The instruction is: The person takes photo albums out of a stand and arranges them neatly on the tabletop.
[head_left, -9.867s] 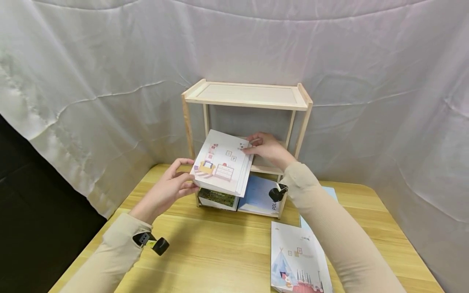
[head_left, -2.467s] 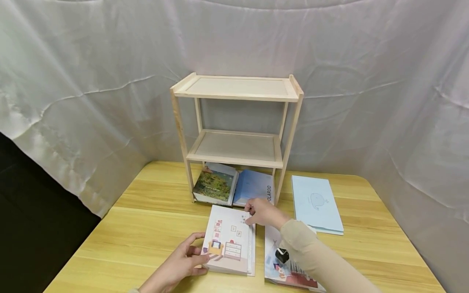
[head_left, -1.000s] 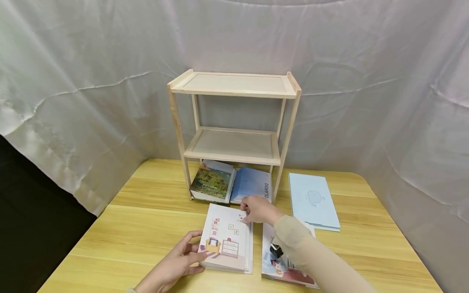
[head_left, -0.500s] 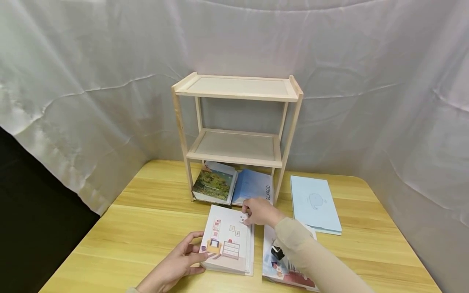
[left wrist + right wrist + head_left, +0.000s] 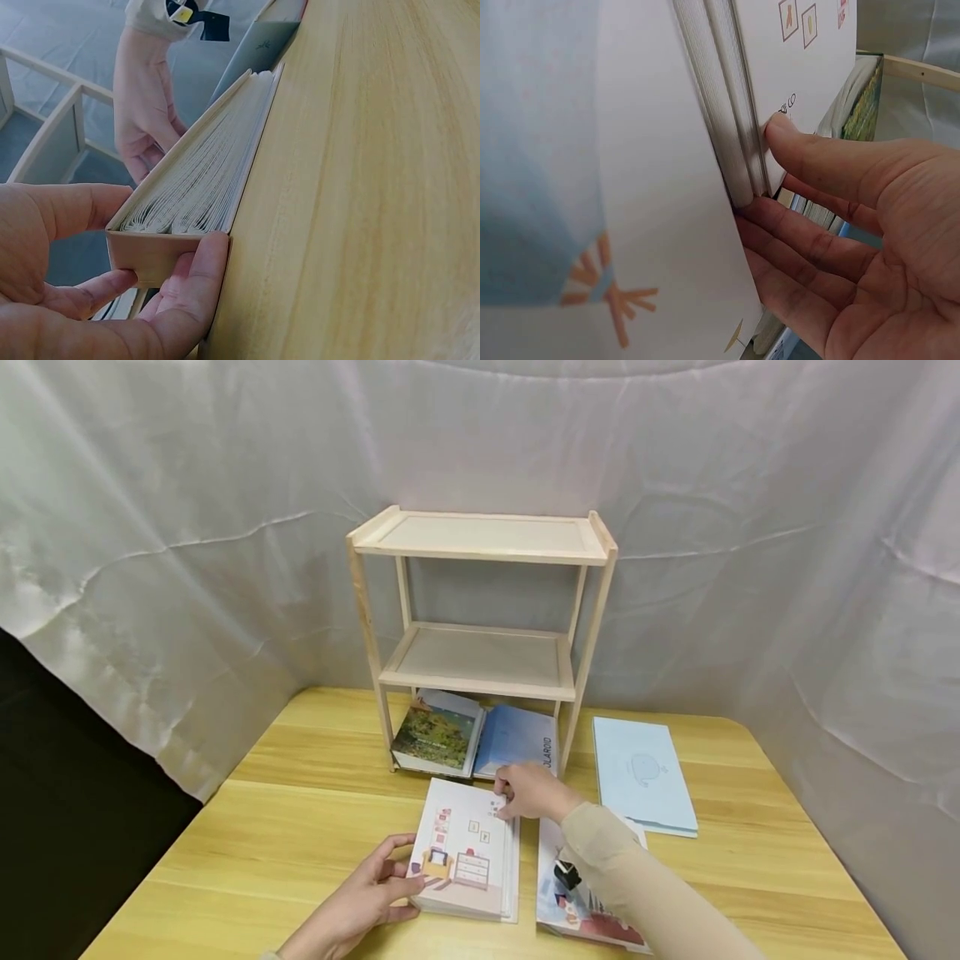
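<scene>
A thick white photo album [image 5: 453,852], printed with an armchair and a dresser, lies on the wooden table in the head view. My left hand [image 5: 371,889] grips its spine side: in the left wrist view the thumb is at the top cover edge and fingers are on the spine [image 5: 154,255]. At the far right corner my right hand [image 5: 536,792] pinches the album; the right wrist view has its thumb [image 5: 799,146] on the cover and fingers around the page edge. Beneath my right forearm, partly hidden, is a second album [image 5: 551,868] with a tent picture.
Behind the album stands a three-tier wooden shelf [image 5: 480,681]. Its bottom tier holds an album with a tree picture [image 5: 435,737] and a blue album [image 5: 517,739], both tilted. A pale blue whale-print album [image 5: 645,772] lies at right. Grey fabric [image 5: 750,610] hangs around the table.
About ten seconds ago both hands held the white album up before the shelf; it has come down to the table. Over the last second hands and album keep still, apart from slight head-camera shift.
</scene>
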